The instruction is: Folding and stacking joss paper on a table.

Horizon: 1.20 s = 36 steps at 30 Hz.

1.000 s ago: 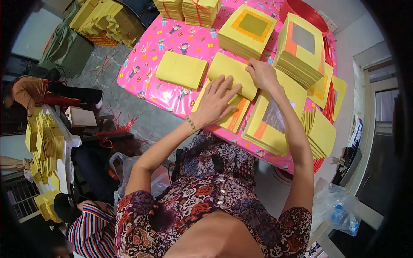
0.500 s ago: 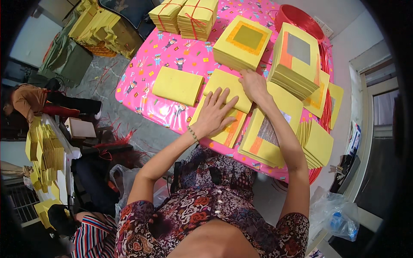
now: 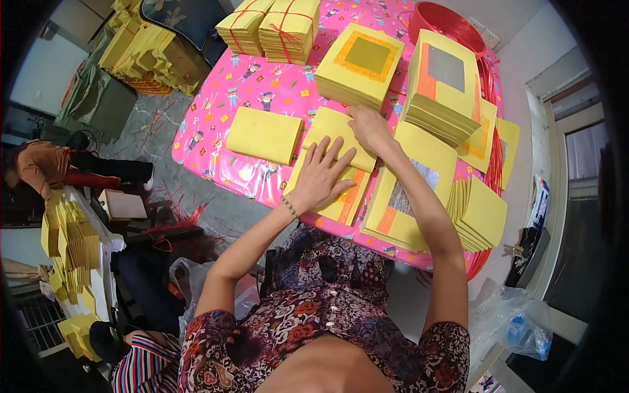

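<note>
Shifted leftward, curled right hand (image 3: 371,130) touches yellow paper (image 3: 331,121) beneath splayed left hand (image 3: 318,181).

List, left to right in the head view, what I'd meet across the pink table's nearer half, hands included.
Folded yellow packet → left hand → right hand → flat yellow stack with silvery panel → overlapping folded yellow pieces. Left out: the folded yellow sheet, overlapped by both hands.

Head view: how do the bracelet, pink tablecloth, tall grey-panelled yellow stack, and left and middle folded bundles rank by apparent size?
1. Pink tablecloth
2. Tall grey-panelled yellow stack
3. Left folded bundle and middle folded bundle: too alike to rank; the middle one is partly covered
4. Bracelet
</note>
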Each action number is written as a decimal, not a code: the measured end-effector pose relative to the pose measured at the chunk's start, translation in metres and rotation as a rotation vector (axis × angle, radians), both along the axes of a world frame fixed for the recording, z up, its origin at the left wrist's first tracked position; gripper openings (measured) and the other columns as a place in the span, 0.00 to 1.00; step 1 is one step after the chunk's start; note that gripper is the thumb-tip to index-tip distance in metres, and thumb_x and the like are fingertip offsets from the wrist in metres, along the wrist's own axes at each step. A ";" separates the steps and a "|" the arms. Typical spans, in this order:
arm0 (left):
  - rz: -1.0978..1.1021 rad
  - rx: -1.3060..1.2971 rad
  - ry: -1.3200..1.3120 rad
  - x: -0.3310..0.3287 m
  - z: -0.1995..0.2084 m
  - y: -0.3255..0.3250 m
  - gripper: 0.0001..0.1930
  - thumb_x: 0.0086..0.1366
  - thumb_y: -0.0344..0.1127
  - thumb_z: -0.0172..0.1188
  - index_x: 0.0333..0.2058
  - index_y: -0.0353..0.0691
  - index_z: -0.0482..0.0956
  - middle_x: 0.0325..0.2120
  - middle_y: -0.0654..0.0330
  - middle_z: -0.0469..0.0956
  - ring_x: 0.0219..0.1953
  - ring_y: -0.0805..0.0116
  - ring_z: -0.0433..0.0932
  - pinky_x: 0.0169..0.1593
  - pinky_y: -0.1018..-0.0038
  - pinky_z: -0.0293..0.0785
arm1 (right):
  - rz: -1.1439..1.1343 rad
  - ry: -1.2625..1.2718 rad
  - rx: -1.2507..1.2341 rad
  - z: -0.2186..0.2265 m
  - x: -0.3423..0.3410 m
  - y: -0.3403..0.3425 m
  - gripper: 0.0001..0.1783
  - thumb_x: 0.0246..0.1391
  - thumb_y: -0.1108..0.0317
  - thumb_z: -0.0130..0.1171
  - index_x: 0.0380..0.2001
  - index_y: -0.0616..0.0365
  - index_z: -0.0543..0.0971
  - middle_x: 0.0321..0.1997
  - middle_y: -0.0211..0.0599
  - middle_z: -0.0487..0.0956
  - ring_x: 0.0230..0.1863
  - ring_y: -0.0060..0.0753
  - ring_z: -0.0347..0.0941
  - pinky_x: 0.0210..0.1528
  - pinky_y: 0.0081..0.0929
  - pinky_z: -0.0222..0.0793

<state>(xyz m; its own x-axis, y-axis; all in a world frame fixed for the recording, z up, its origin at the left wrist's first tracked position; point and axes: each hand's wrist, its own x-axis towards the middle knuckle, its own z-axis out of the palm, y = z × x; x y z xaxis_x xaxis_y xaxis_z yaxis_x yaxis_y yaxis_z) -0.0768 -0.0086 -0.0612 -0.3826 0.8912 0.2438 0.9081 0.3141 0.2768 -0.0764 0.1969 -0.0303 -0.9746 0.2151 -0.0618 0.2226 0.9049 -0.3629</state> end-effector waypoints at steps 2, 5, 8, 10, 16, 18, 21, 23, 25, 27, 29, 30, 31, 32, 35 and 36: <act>-0.007 0.001 -0.002 0.000 0.001 0.000 0.35 0.66 0.61 0.49 0.67 0.51 0.59 0.66 0.46 0.56 0.68 0.41 0.52 0.69 0.48 0.46 | -0.009 0.006 -0.005 0.000 -0.001 -0.002 0.15 0.58 0.68 0.55 0.46 0.63 0.74 0.49 0.51 0.76 0.53 0.56 0.72 0.53 0.47 0.69; -0.020 0.012 0.000 0.001 0.002 0.000 0.37 0.65 0.63 0.49 0.68 0.51 0.58 0.66 0.44 0.55 0.67 0.39 0.51 0.68 0.47 0.47 | -0.022 0.030 -0.006 -0.002 -0.002 -0.004 0.14 0.57 0.70 0.55 0.46 0.63 0.74 0.48 0.51 0.76 0.52 0.56 0.72 0.52 0.46 0.69; -0.029 0.001 0.004 0.001 0.003 0.000 0.39 0.65 0.64 0.49 0.68 0.50 0.58 0.66 0.43 0.55 0.68 0.37 0.51 0.68 0.46 0.47 | -0.031 0.069 0.018 -0.006 -0.003 -0.007 0.14 0.56 0.72 0.54 0.46 0.64 0.74 0.48 0.51 0.76 0.52 0.56 0.72 0.52 0.46 0.70; -0.034 -0.019 0.004 0.001 0.004 0.001 0.39 0.64 0.65 0.50 0.68 0.51 0.58 0.66 0.42 0.54 0.68 0.36 0.50 0.68 0.46 0.47 | -0.035 0.089 0.038 -0.008 -0.004 -0.008 0.14 0.55 0.74 0.52 0.46 0.64 0.73 0.48 0.51 0.76 0.51 0.57 0.72 0.52 0.46 0.70; -0.022 -0.057 -0.009 0.002 0.007 0.002 0.40 0.63 0.66 0.49 0.68 0.52 0.57 0.67 0.44 0.54 0.68 0.35 0.49 0.68 0.46 0.46 | -0.026 0.136 0.077 -0.011 -0.002 -0.016 0.19 0.50 0.81 0.48 0.47 0.66 0.72 0.49 0.51 0.75 0.51 0.56 0.72 0.52 0.47 0.70; -0.039 -0.062 -0.006 0.002 0.008 0.003 0.42 0.62 0.69 0.49 0.67 0.51 0.59 0.67 0.46 0.54 0.68 0.34 0.48 0.68 0.45 0.46 | -0.036 0.160 0.085 -0.013 -0.003 -0.015 0.18 0.50 0.81 0.48 0.47 0.66 0.72 0.49 0.51 0.75 0.52 0.56 0.71 0.52 0.47 0.71; -0.044 -0.059 -0.003 0.001 0.009 0.002 0.43 0.60 0.71 0.49 0.68 0.51 0.59 0.67 0.48 0.54 0.68 0.33 0.48 0.68 0.44 0.46 | -0.032 0.073 0.120 -0.008 -0.005 -0.018 0.17 0.50 0.79 0.49 0.46 0.66 0.72 0.49 0.51 0.75 0.52 0.55 0.72 0.50 0.47 0.72; -0.047 -0.059 -0.004 0.001 0.009 0.001 0.44 0.60 0.72 0.50 0.68 0.51 0.59 0.67 0.48 0.54 0.68 0.33 0.48 0.68 0.44 0.46 | -0.033 0.095 0.147 -0.008 -0.004 -0.022 0.17 0.50 0.79 0.50 0.46 0.66 0.72 0.49 0.51 0.75 0.51 0.54 0.73 0.50 0.46 0.73; -0.051 -0.058 -0.004 0.001 0.010 0.000 0.45 0.59 0.72 0.50 0.68 0.51 0.59 0.67 0.48 0.54 0.68 0.33 0.48 0.68 0.44 0.46 | -0.035 0.116 0.174 -0.010 -0.003 -0.024 0.17 0.50 0.78 0.51 0.45 0.66 0.73 0.48 0.52 0.75 0.51 0.54 0.73 0.49 0.45 0.73; -0.056 -0.055 -0.003 0.000 0.010 0.001 0.45 0.58 0.72 0.51 0.68 0.51 0.59 0.68 0.48 0.54 0.68 0.33 0.47 0.68 0.44 0.46 | -0.063 0.177 0.193 -0.014 -0.004 -0.024 0.15 0.50 0.77 0.52 0.44 0.66 0.73 0.46 0.53 0.75 0.50 0.53 0.74 0.47 0.44 0.74; -0.057 -0.056 -0.004 0.000 0.010 0.000 0.45 0.58 0.73 0.51 0.68 0.51 0.58 0.68 0.48 0.54 0.68 0.33 0.47 0.68 0.44 0.46 | -0.058 0.185 0.194 -0.013 -0.003 -0.025 0.15 0.50 0.77 0.52 0.43 0.67 0.73 0.46 0.53 0.75 0.50 0.53 0.74 0.47 0.44 0.74; -0.057 -0.054 -0.004 0.000 0.010 0.000 0.46 0.58 0.73 0.51 0.68 0.51 0.58 0.68 0.48 0.54 0.68 0.33 0.47 0.68 0.44 0.46 | -0.053 0.193 0.197 -0.013 -0.002 -0.025 0.14 0.50 0.78 0.52 0.43 0.67 0.73 0.45 0.53 0.76 0.49 0.53 0.74 0.46 0.44 0.75; -0.058 -0.056 -0.004 0.000 0.010 0.000 0.46 0.58 0.73 0.51 0.68 0.51 0.58 0.68 0.48 0.54 0.68 0.33 0.47 0.68 0.44 0.46 | -0.055 0.193 0.195 -0.012 -0.002 -0.025 0.14 0.50 0.78 0.52 0.43 0.67 0.73 0.45 0.53 0.76 0.49 0.53 0.74 0.46 0.44 0.75; -0.061 -0.051 -0.010 0.000 0.009 0.000 0.46 0.58 0.73 0.51 0.68 0.52 0.59 0.68 0.48 0.53 0.68 0.33 0.47 0.68 0.43 0.46 | -0.058 0.179 0.185 -0.011 -0.002 -0.024 0.14 0.50 0.78 0.51 0.42 0.67 0.73 0.44 0.54 0.76 0.49 0.54 0.74 0.46 0.44 0.75; -0.070 -0.054 0.000 0.000 0.010 -0.001 0.46 0.57 0.73 0.51 0.68 0.53 0.59 0.68 0.47 0.53 0.68 0.32 0.46 0.67 0.41 0.46 | -0.069 0.157 0.170 -0.011 -0.003 -0.025 0.14 0.49 0.78 0.51 0.42 0.68 0.73 0.44 0.54 0.76 0.49 0.54 0.74 0.46 0.44 0.74; -0.075 -0.059 0.017 0.001 0.010 -0.001 0.45 0.57 0.74 0.52 0.68 0.55 0.59 0.68 0.47 0.53 0.68 0.31 0.46 0.67 0.40 0.46 | -0.074 0.149 0.167 -0.012 -0.002 -0.025 0.14 0.50 0.78 0.51 0.42 0.68 0.73 0.45 0.54 0.75 0.49 0.55 0.74 0.46 0.45 0.74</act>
